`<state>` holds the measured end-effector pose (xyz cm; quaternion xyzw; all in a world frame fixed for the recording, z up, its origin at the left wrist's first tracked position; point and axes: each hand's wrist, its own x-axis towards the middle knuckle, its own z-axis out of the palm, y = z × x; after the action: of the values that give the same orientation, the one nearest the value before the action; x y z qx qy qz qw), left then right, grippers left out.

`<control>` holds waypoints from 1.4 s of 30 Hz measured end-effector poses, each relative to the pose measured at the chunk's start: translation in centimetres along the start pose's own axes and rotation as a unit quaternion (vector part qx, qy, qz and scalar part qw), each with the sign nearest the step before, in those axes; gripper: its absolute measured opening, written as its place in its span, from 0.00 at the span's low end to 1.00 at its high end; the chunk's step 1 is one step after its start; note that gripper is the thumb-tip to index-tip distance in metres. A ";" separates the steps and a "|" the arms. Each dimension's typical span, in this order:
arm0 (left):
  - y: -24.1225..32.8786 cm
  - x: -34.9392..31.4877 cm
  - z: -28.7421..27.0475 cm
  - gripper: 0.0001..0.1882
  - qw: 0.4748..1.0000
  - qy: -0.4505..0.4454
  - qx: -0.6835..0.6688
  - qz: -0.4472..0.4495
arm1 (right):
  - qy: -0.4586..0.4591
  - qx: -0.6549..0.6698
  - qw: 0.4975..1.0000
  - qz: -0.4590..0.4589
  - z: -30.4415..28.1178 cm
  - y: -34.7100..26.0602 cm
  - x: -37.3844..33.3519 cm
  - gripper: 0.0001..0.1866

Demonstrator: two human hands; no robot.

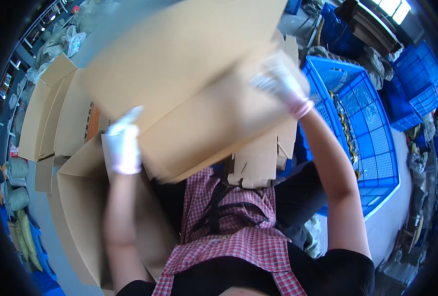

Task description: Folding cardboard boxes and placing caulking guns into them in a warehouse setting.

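Observation:
A large brown cardboard box (179, 74), its long flaps spread, is held up in front of me, tilted and blurred by motion. My left hand (122, 148), in a white glove, grips its left edge with the thumb over the board; the other fingers are hidden. On the right, my white-gloved right hand (278, 81) is closed against the box's side, its fingers smeared. Below my left forearm stands an open cardboard box (80, 197) with a dark inside. Flat folded cardboard (253, 163) lies by my lap, partly under the held box.
To the right stands a blue plastic crate (372, 148) with a row of yellow-and-dark metallic pieces inside. More blue crates (421, 84) are stacked beyond it. Another open carton (56, 113) stands at the left, near green rolls (16, 182) and plastic bags (73, 39).

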<state>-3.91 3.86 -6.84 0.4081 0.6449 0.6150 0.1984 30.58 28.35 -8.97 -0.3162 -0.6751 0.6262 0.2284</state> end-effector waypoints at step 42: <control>-6.5 -3.4 10.4 0.25 0.792 -0.438 0.316 0.284 | 0.172 -0.473 0.850 -0.159 3.2 7.2 -13.6 0.19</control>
<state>4.16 8.38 -15.60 0.8387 0.5023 0.1608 0.1360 38.78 16.51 -15.31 -0.3767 -0.8806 0.1221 0.2602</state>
